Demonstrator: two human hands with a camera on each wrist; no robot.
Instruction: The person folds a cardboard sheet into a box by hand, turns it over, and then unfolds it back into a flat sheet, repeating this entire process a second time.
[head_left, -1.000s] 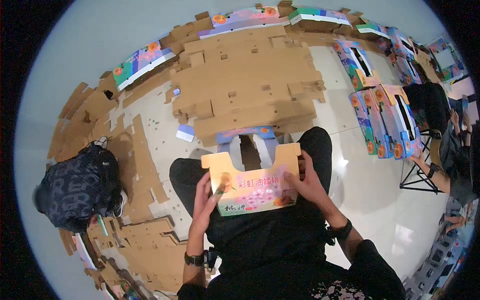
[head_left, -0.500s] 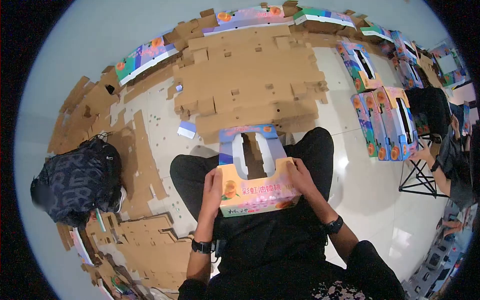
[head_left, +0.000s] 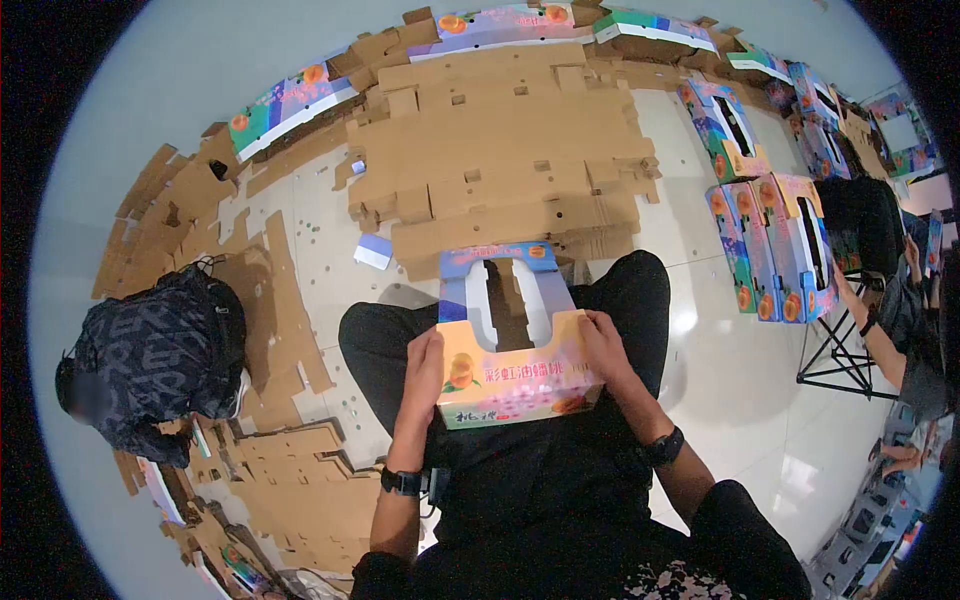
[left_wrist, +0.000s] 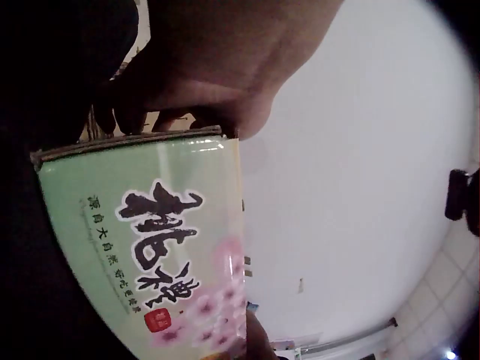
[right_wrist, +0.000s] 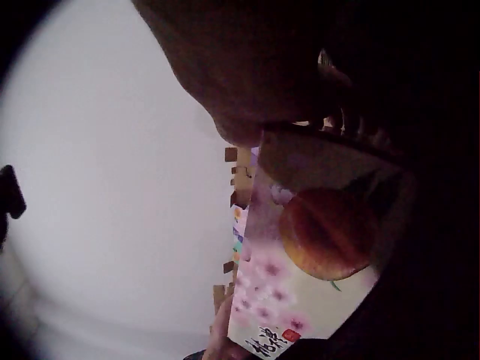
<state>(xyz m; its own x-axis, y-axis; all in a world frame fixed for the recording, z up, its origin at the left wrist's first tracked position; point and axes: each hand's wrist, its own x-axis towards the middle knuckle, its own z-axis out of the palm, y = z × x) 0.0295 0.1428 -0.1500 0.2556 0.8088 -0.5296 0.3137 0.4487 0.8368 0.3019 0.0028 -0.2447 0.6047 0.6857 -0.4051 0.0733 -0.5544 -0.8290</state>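
Observation:
A printed peach carton (head_left: 525, 385) rests at my lap, its yellow end toward me and a long cutout in its blue top. My left hand (head_left: 424, 378) grips its left side near the yellow flap. On the opposite side my right hand (head_left: 606, 355) holds it, thumb near the top edge. In the left wrist view the green end face of the carton (left_wrist: 169, 247) shows black lettering, and the left fingers lie along its side, partly hidden. The right wrist view is dark; a peach picture shows on the carton (right_wrist: 322, 240) below the right hand (right_wrist: 255, 75).
Flattened brown cardboard sheets (head_left: 510, 120) cover the floor ahead. Assembled cartons (head_left: 795, 250) stand at the right beside a black folding stool (head_left: 840, 350) and another person's arm (head_left: 875, 325). A person in dark patterned clothing (head_left: 160, 350) bends over at the left.
The carton's yellow flap, raised toward me a second ago, now lies lower over the top, and more of the blue top shows. Both hands have settled at the carton's sides.

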